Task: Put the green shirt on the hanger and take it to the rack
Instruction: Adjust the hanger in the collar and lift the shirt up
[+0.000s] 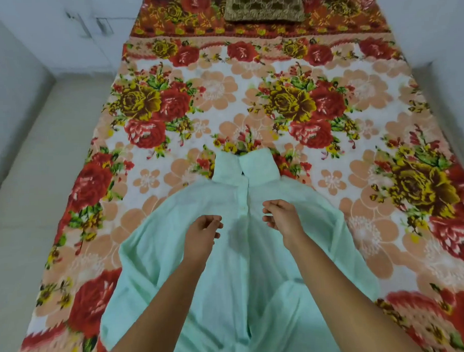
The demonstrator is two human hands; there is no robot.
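Observation:
The pale green shirt (160,260) lies flat on the bed, front side up, collar (245,168) pointing away from me and the button placket running down its middle. My left hand (202,233) hovers just left of the placket, fingers loosely curled, nothing in it. My right hand (281,216) hovers just right of the placket, fingers bent and apart, also holding nothing. Neither hand clearly touches the cloth. No hanger and no rack are in view.
The bed is covered by a floral blanket (315,99) in red, yellow and peach. A brown patterned cushion (264,6) lies at the far end. Pale floor (41,169) runs along the left side, white walls stand at both sides.

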